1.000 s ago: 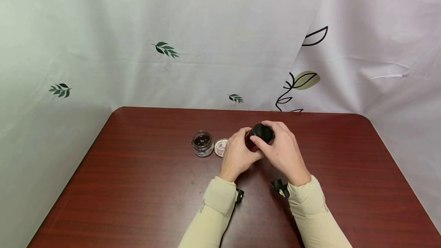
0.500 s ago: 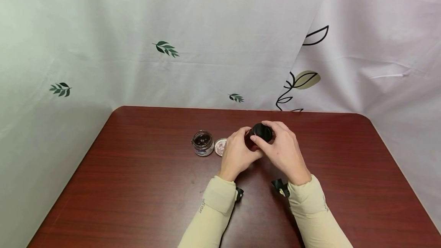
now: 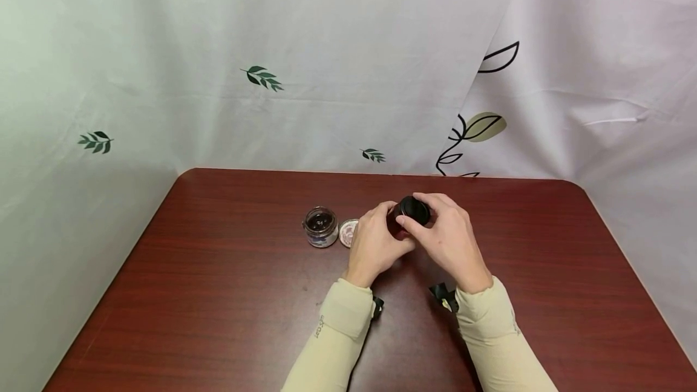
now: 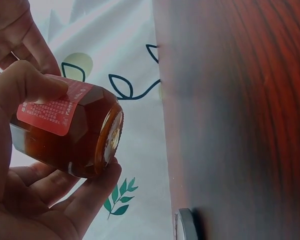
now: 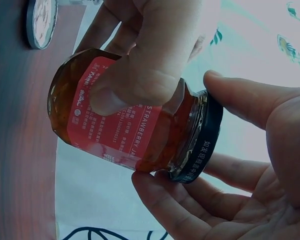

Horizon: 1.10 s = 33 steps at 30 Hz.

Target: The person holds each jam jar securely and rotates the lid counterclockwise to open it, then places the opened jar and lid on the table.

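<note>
A strawberry jam jar (image 5: 125, 135) with faceted amber glass and a red label is held tilted above the table. My left hand (image 3: 377, 244) grips its body, the thumb lying across the label in both wrist views. My right hand (image 3: 449, 241) holds the jar's black lid (image 5: 207, 135) by the rim, thumb on one side and fingers on the other. The lid sits on the jar's mouth. In the left wrist view, the jar's base faces the table and the lid is out of sight.
Left of my hands, an uncovered glass jar (image 3: 320, 227) with dark contents stands on the reddish-brown table (image 3: 218, 295). Beside it lies a loose lid (image 3: 347, 233), pale inside, partly hidden by my left hand. A white leaf-patterned curtain (image 3: 327, 29) hangs behind the table.
</note>
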Tool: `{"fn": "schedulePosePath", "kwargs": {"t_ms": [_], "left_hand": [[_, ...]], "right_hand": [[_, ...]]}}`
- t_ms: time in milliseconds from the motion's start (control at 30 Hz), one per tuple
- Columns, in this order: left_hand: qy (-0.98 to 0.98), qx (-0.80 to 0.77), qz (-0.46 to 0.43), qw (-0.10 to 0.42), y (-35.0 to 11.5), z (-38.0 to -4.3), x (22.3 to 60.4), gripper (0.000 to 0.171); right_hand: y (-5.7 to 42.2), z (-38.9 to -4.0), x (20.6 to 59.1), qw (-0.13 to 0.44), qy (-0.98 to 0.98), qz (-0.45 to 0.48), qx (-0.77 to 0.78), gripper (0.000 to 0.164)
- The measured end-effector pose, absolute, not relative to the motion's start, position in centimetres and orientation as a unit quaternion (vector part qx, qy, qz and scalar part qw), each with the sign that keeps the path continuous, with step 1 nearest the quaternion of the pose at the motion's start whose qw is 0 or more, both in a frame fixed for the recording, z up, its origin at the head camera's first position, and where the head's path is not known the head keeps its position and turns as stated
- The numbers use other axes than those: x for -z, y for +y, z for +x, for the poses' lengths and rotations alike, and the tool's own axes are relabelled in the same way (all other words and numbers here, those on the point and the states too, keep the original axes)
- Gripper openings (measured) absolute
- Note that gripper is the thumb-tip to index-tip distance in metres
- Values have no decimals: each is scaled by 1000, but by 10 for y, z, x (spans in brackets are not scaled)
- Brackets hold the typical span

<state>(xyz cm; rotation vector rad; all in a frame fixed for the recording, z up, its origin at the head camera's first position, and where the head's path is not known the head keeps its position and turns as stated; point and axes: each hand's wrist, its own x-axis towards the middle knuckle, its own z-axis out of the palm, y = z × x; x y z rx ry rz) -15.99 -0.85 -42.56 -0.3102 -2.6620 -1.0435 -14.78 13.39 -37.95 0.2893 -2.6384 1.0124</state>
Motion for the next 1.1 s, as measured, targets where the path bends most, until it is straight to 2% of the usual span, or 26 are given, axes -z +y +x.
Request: {"fn": "schedulePosePath", "kwargs": {"t_ms": [1100], "left_hand": [[-923, 347, -112, 124, -9, -159, 425, 54]], "right_hand": [[138, -148, 380, 147, -923, 137, -328, 49]]}}
